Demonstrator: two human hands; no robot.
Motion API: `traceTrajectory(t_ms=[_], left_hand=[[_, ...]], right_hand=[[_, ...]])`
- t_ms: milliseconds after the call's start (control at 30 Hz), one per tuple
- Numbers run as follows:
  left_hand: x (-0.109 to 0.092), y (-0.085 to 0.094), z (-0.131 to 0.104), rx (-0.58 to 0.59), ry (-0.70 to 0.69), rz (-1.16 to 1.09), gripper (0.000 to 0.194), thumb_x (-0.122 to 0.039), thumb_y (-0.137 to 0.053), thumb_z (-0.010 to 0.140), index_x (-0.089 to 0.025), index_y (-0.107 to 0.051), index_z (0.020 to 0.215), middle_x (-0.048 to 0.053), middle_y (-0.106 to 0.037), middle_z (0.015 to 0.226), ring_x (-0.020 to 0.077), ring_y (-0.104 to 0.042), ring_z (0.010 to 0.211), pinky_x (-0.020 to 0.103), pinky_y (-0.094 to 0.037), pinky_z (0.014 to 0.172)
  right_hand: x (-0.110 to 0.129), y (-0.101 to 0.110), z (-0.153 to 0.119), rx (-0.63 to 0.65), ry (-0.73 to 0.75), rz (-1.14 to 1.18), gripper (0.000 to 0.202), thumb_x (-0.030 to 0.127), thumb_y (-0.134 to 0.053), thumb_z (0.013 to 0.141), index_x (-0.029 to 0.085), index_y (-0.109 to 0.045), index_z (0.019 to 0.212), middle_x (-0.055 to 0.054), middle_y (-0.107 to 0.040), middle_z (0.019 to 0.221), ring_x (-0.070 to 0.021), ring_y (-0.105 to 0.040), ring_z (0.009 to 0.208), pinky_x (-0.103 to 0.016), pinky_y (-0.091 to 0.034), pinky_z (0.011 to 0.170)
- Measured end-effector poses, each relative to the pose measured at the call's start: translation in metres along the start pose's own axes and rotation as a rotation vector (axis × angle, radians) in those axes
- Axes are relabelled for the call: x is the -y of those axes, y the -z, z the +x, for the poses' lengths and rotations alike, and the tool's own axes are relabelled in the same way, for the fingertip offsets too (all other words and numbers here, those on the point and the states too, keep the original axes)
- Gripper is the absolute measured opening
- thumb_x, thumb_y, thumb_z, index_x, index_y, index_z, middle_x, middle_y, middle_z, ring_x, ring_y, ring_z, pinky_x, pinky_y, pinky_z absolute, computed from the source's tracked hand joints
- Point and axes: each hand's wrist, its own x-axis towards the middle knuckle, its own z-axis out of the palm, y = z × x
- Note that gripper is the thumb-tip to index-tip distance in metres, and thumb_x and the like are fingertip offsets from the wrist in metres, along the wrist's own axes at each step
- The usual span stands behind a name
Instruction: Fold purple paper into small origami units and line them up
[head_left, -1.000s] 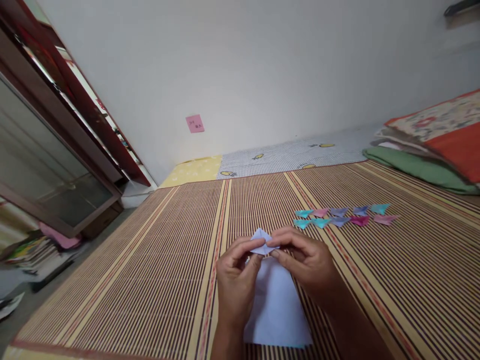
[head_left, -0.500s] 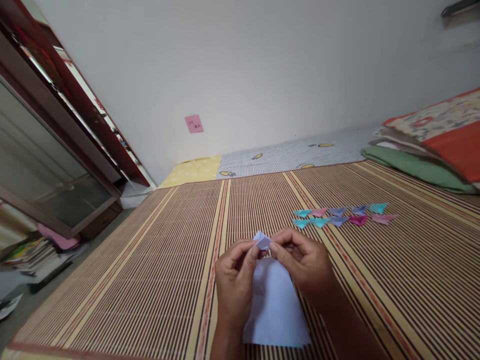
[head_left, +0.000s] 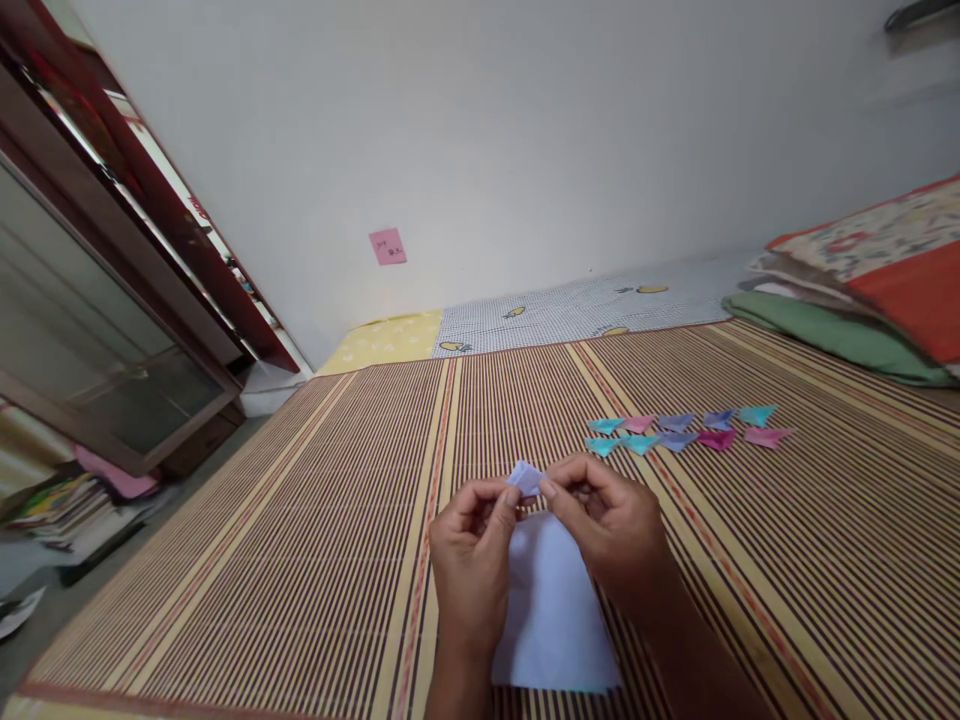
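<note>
You have both hands raised just over the lower middle of the striped mat [head_left: 322, 520], the forearms coming up from the bottom edge of the view and the fingertips angled in towards each other. Your left hand [head_left: 472, 545] stands nearly upright, fingers curled, its thumb and index finger closed in a pinch on the left side of the folded pale paper [head_left: 526, 479]. Your right hand [head_left: 611, 518] slants in from the lower right, its fingers bent and its thumb and index finger pinched at the paper's right corner. The fingertips of the two hands are close together, with the paper between them and its peak pointing up and away from you.

You have one small folded paper in your grip and one larger pale sheet [head_left: 555, 620] lying on the mat below it, between your wrists, with a thin teal line along its near edge. Beyond your right hand lie ten small folded shapes in two rows of five. The far row [head_left: 638, 424] has two teal, one pink and two bluish ones; the near row [head_left: 716, 439] has two teal, one bluish, one magenta and one pink. One pink note [head_left: 388, 246] is on the wall [head_left: 525, 140], and a green cloth [head_left: 832, 335] lies under the orange floral cloth [head_left: 911, 290] at far right.
</note>
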Motion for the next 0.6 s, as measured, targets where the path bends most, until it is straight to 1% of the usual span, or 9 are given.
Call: traceTrajectory(t_ms=[133,267,367,500,600], left_hand=[[-0.0004,0.0004,0.0013,0.02,-0.024,-0.025,0.016,-0.026,-0.074,0.087,-0.016,-0.071,0.075,0.003,-0.072,0.075,0.0157,-0.07,0.071,0.024,-0.057,0.069],[0.0011,-0.0025,0.0019,-0.028,-0.021,-0.056,0.016,-0.024,-0.076,0.083,-0.016,-0.068,0.073,0.002,-0.07,0.072,0.0145,-0.07,0.068,0.024,-0.058,0.067],[0.0026,-0.0048,0.0012,-0.065,-0.006,-0.102,0.017,-0.023,-0.079,0.08,-0.017,-0.065,0.073,0.001,-0.07,0.071,0.0144,-0.071,0.068,0.023,-0.059,0.067],[0.0032,-0.0058,0.0004,-0.069,0.021,-0.133,0.019,-0.025,-0.08,0.08,-0.017,-0.064,0.075,0.001,-0.071,0.07,0.0154,-0.073,0.068,0.025,-0.061,0.068],[0.0033,-0.0058,0.0005,-0.062,0.029,-0.138,0.019,-0.026,-0.08,0.08,-0.016,-0.064,0.076,0.001,-0.072,0.07,0.0157,-0.074,0.067,0.026,-0.062,0.068]], right_hand=[[0.0023,0.0,-0.0003,0.014,-0.007,0.051,0.016,0.027,-0.066,0.092,0.02,-0.066,0.078,-0.003,-0.07,0.075,-0.0176,-0.066,0.07,-0.03,-0.052,0.065],[0.0042,-0.0013,-0.0007,0.012,-0.008,0.06,0.014,0.026,-0.067,0.091,0.021,-0.066,0.078,-0.003,-0.072,0.076,-0.0186,-0.068,0.071,-0.031,-0.054,0.067],[0.0049,-0.0019,-0.0012,-0.005,0.002,0.04,0.014,0.026,-0.067,0.09,0.021,-0.066,0.077,-0.003,-0.071,0.074,-0.0178,-0.067,0.069,-0.03,-0.053,0.064],[0.0065,-0.0017,-0.0018,-0.022,-0.001,0.027,0.015,0.026,-0.068,0.09,0.021,-0.067,0.076,-0.002,-0.071,0.071,-0.0164,-0.066,0.064,-0.028,-0.052,0.06],[0.0074,-0.001,-0.0023,-0.03,-0.029,0.007,0.017,0.028,-0.069,0.09,0.021,-0.067,0.075,0.0,-0.07,0.067,-0.0154,-0.064,0.059,-0.027,-0.051,0.058]])
